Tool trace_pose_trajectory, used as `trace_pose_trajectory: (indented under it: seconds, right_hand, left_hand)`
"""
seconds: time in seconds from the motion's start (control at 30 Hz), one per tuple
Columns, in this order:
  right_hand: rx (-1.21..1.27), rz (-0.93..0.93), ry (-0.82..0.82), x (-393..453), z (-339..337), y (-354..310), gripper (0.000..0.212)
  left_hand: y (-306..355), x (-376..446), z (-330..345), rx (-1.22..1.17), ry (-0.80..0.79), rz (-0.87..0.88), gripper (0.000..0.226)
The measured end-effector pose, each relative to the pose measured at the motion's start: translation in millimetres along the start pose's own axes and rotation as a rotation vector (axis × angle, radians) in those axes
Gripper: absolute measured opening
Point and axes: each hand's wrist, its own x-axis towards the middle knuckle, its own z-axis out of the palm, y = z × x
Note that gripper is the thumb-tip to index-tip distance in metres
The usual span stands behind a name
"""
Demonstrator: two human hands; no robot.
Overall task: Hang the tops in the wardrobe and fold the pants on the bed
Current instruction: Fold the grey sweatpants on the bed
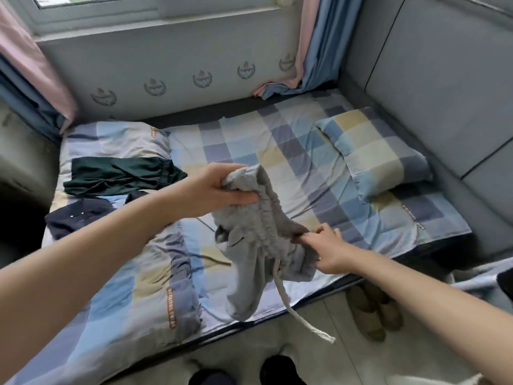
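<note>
My left hand (222, 187) grips the bunched waistband of the grey pants (258, 240), lifted over the bed (277, 140) centre. My right hand (324, 251) pinches the waistband at 4 o'clock — drawstring (294, 309) dangling past the bed edge. Dark green pants (119, 176) folded at 9 o'clock, navy top (80, 218) just below.

Two pillows (374, 154), three garments (255, 232), two hands (222, 187) and one pair of slippers (374, 312).

Bunched grey drawstring pants (258, 240) hang above the checked bed (291, 151), cord dangling.
</note>
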Motion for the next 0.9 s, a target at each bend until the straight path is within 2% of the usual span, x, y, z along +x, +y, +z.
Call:
trace_pose_trajectory:
  seconds: [0.07,0.13,0.17,0.27,0.33,0.37,0.43,0.5,0.53,0.67,0.77,0.9]
  right_hand:
    - [-0.270,-0.041,-0.043,4,7,31,0.063]
    - [-0.478,-0.075,-0.056,9,7,59,0.052]
    - [-0.545,-0.104,-0.019,11,6,70,0.046]
    - [-0.681,-0.216,0.258,14,-12,92,0.029]
    - [-0.650,-0.232,0.367,19,-23,101,0.038]
    - [-0.599,-0.212,0.386,21,-30,105,0.039]
    - [-0.504,-0.214,0.469,24,-47,109,0.034]
    - [-0.404,-0.195,0.544,24,-65,110,0.028]
    - [-0.360,-0.189,0.575,24,-75,112,0.027]
    - [-0.293,-0.050,0.629,24,-111,118,0.033]
    - [-0.291,0.035,0.679,32,-134,123,0.043]
    - [-0.360,0.112,0.671,45,-154,120,0.039]
  left_hand:
    - [3,-1,-7,0.108,-0.097,-0.004,0.027]
    - [-2,-4,-17,0.181,-0.125,-0.009,0.024]
    - [-7,-5,-22,0.243,-0.095,0.001,0.024]
    - [-35,-8,-34,0.460,0.074,0.030,0.026]
    - [-56,-12,-38,0.574,0.129,0.038,0.040]
    - [-66,-13,-39,0.646,0.094,0.039,0.049]
    - [-86,-9,-41,0.806,-0.081,0.016,0.059]
    - [-108,-4,-43,1.014,-0.231,0.029,0.056]
    - [-120,1,-46,1.073,-0.242,0.054,0.050]
    - [-155,20,-68,1.090,-0.149,0.047,0.026]
    - [-170,38,-82,1.121,-0.087,0.029,0.022]
    - [-178,55,-97,1.169,-0.013,0.010,0.012]
